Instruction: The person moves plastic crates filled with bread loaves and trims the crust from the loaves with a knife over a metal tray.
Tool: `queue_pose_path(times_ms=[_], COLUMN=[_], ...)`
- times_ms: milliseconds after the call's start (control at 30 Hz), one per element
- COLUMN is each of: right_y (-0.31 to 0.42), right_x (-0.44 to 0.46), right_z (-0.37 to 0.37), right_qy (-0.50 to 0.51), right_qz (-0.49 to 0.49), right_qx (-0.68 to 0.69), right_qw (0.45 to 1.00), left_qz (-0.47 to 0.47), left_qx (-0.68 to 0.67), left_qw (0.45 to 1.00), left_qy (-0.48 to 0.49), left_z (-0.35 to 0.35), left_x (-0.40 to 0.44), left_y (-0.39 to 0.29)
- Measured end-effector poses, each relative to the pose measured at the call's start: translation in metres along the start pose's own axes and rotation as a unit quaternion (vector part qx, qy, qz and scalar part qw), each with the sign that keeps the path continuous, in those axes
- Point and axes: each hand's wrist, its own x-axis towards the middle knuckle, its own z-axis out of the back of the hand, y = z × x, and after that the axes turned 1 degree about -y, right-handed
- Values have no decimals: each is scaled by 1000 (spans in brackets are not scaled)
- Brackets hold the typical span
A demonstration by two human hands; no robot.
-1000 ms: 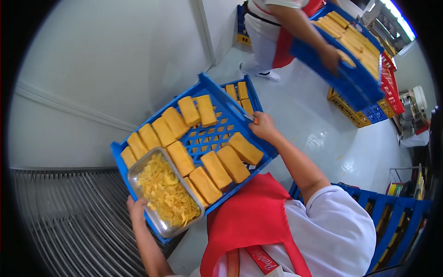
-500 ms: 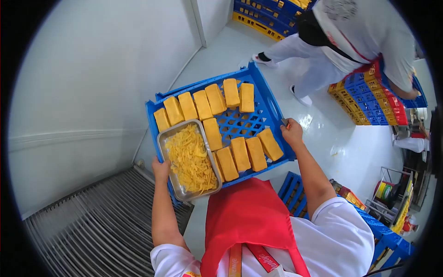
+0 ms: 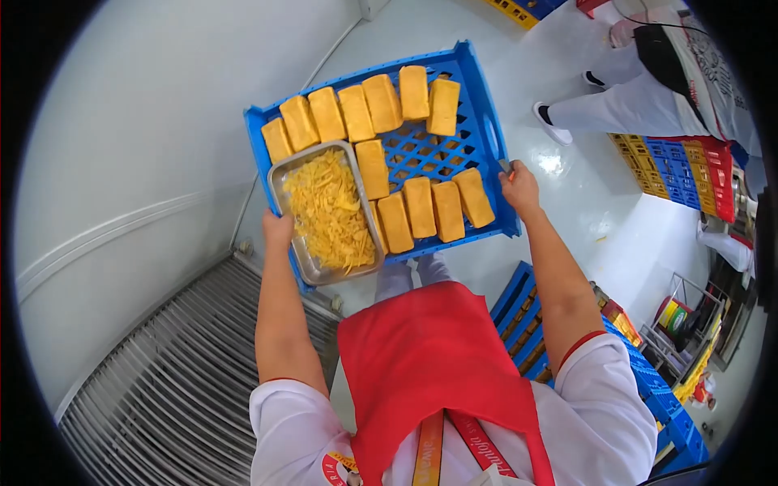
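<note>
A blue plastic crate (image 3: 492,138) hangs in front of me, one hand on each side of it. Several yellow-orange loaf-shaped blocks (image 3: 417,206) stand in rows on its lattice bottom. In the crate's near left corner rests a metal tray (image 3: 314,278) full of thin yellow shavings (image 3: 328,211). My left hand (image 3: 278,228) grips the crate's left side next to the tray; most of its fingers are hidden. My right hand (image 3: 521,188) closes on the right wall near the handle slot. A small tool with an orange part (image 3: 507,168) also shows at its fingers; its kind is unclear.
A ribbed metal grille (image 3: 194,356) lies at lower left, beside a white wall (image 3: 146,146). Blue pallets or crates (image 3: 523,324) stand close on my right. A co-worker (image 3: 640,89) stands at upper right near stacked yellow, blue and red crates (image 3: 677,174).
The crate, still in both hands, sits higher in view, and my legs now show below it. The co-worker appears farther right, partly through the camera's turn.
</note>
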Motion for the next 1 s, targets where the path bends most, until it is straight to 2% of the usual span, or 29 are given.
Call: queue_pose_path(times_ms=[67,167,200,233,267,300,333,400,433,500,533,600,667,733,767,800,833,867,933,1000], right_y=[7,40,50,57,66,89,117,154,174,198,197,195,179,152,135,125,100,72,56,43], right_x=[-2,-12,-17,-22,-28,-42,-59,-94,-110,-132,-134,-135,-110,-80,-67,-56,-45,-40,-38,-42], right_z=[-3,9,2,-9,-18,-29,-41,-75,-87,-105,-116,-138,-120,-71,-51,-18,0,10,52,78], right_qy=[21,-48,-42,-62,-80,28,135,303,329,351,355,294,276,279,252,242,215,135,66,61], right_qz=[-10,-5,-3,54,109,65,20,-17,-7,15,15,7,-24,-21,-21,-61,-51,-10,-17,-56], right_qx=[-17,-130,-130,-80,-29,-2,24,184,145,121,122,110,185,188,166,148,143,189,166,153], right_qw=[1000,990,991,993,990,997,990,935,933,929,927,949,943,942,953,957,965,973,984,985], left_qz=[4,-7,-19,-13,-55,-98,-96,-139,-136,-71,-68,-35,-21,0,8,16,-8,-33,-28,-97], left_qx=[15,50,65,67,135,203,205,123,124,-36,-32,-92,-99,-107,-132,-157,-118,-79,-36,56], left_qw=[1000,998,997,997,988,967,967,977,977,991,991,987,988,988,988,986,992,996,996,986], left_qy=[11,29,36,37,-40,-115,-112,-109,-108,-108,-109,-124,-118,-115,-80,-46,-30,-12,72,120], left_z=[-2,7,5,4,5,7,9,18,20,26,31,43,50,47,38,29,17,2,-29,-74], left_x=[5,5,2,-9,-24,-38,-46,-64,-75,-98,-106,-123,-132,-140,-149,-159,-168,-178,-193,-195], left_y=[12,11,9,1,-15,-28,-33,-39,-45,-50,-47,-40,-22,-4,2,4,2,-5,-26,-21])
